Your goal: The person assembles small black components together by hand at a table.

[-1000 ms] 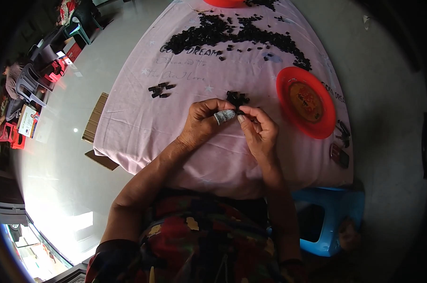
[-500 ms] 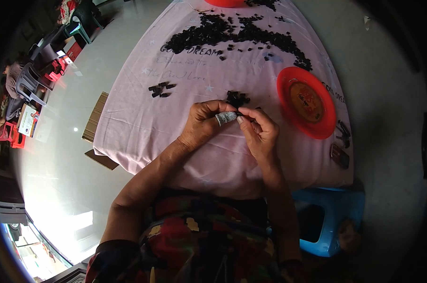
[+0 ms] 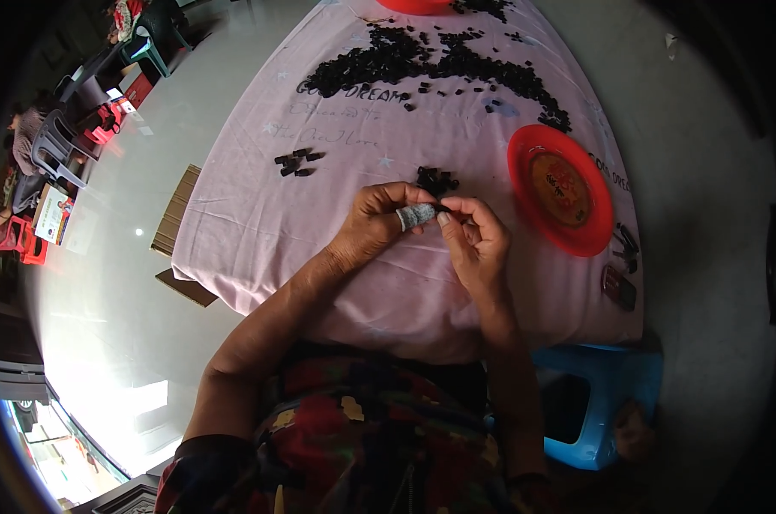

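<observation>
My left hand (image 3: 379, 221) and my right hand (image 3: 476, 233) meet fingertip to fingertip above the near part of the pink cloth (image 3: 336, 184). A grey wrap (image 3: 415, 216) covers the left thumb. Both hands pinch a small black piece (image 3: 440, 206) between them; the fingers hide most of it. Just beyond the fingertips lies a small heap of black pieces (image 3: 437, 179). To the left, several short black cylindrical pieces (image 3: 297, 161) lie in a loose group.
A large spread of black pieces (image 3: 371, 67) covers the far cloth. On the right are a red plate (image 3: 601, 182) with small bits in it, dark tools (image 3: 626, 247) and a red-and-dark handheld device (image 3: 617, 288). A blue stool (image 3: 606, 428) stands below; cardboard (image 3: 175, 214) lies at left.
Both hands stay pinched together in nearly the same place, with only slight finger movement. The whole view has shifted a little.
</observation>
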